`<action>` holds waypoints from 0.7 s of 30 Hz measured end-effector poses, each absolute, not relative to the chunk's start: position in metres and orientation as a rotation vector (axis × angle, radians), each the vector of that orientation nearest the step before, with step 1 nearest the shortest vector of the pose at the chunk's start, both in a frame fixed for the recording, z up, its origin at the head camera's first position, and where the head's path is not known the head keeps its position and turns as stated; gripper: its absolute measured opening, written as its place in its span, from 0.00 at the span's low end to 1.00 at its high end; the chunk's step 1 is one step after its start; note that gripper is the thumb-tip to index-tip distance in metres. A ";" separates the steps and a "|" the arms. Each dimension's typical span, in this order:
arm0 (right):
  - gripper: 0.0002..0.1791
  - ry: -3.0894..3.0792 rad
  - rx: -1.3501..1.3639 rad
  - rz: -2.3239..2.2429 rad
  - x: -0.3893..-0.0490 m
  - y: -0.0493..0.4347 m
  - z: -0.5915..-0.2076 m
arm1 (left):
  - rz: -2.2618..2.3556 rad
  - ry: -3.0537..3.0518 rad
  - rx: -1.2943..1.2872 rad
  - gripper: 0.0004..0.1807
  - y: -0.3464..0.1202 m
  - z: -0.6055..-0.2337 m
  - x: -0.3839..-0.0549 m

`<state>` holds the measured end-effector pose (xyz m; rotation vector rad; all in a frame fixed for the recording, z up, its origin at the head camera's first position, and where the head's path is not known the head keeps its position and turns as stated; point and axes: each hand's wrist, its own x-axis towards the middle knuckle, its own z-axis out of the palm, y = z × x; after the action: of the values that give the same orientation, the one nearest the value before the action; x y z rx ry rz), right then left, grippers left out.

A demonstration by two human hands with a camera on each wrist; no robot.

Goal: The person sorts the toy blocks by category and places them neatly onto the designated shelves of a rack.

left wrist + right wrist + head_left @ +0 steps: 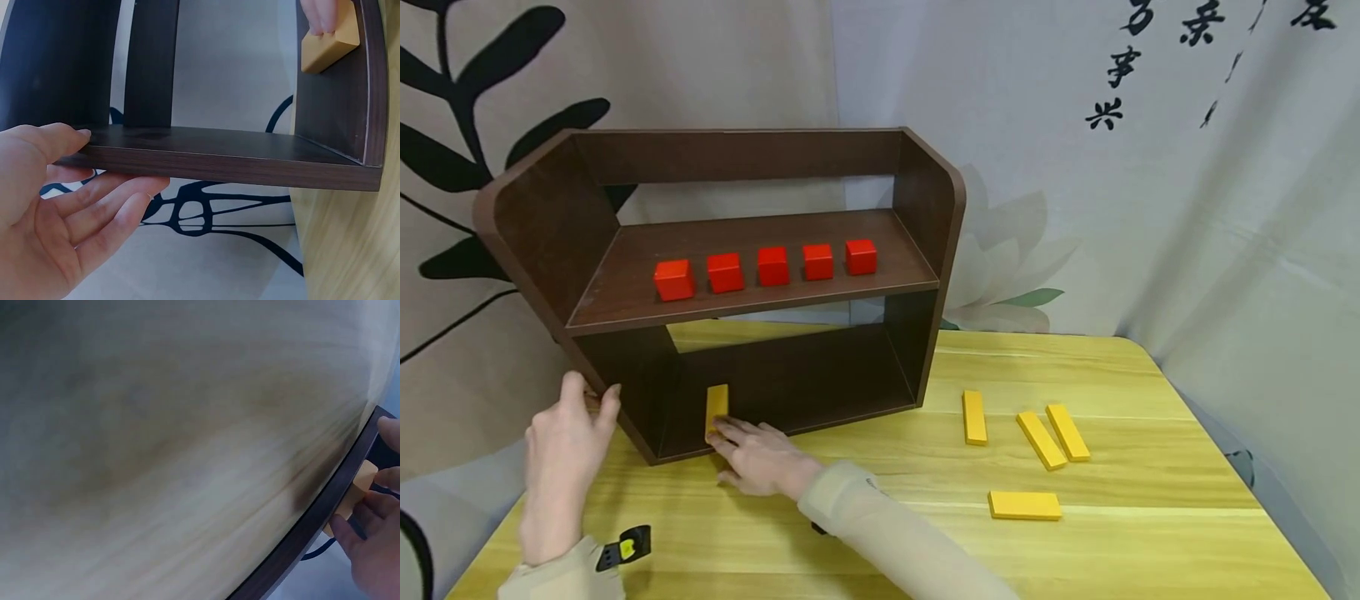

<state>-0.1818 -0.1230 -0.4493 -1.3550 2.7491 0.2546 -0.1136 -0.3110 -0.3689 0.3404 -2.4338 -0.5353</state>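
Observation:
A dark brown two-tier shelf (pixel 760 312) stands on the wooden table. My left hand (pixel 568 433) holds its left side panel near the bottom; the left wrist view shows the thumb (pixel 59 140) on one face and fingers (pixel 119 200) on the other. My right hand (pixel 767 458) reaches to the lower tier's front left. Its extended fingertips touch a yellow rectangular block (pixel 717 404) on that tier. In the right wrist view several fingers rest against this block (pixel 359 487) beside the shelf's edge. Several red cubes (pixel 772 267) stand in a row on the upper tier.
Several more yellow blocks lie on the table (pixel 1135 500) to the right: one upright in view (pixel 974 417), two slanted (pixel 1042 441) side by side, one crosswise (pixel 1024 505). A printed curtain (pixel 1037 83) hangs behind the shelf.

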 end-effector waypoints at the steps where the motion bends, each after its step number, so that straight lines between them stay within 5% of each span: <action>1: 0.34 2.750 -1.356 0.259 -0.182 -0.123 -0.450 | -0.535 -2.436 0.340 0.13 -0.311 -0.369 -0.113; 21: 0.28 2.753 -1.671 0.081 -0.197 -0.065 -0.441 | -0.525 -2.420 0.321 0.12 -0.311 -0.370 -0.113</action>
<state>-0.1967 -0.0652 -0.4412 -1.6714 2.7529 0.0808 -0.1133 -0.3106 -0.3696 0.3214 -2.4200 -0.5253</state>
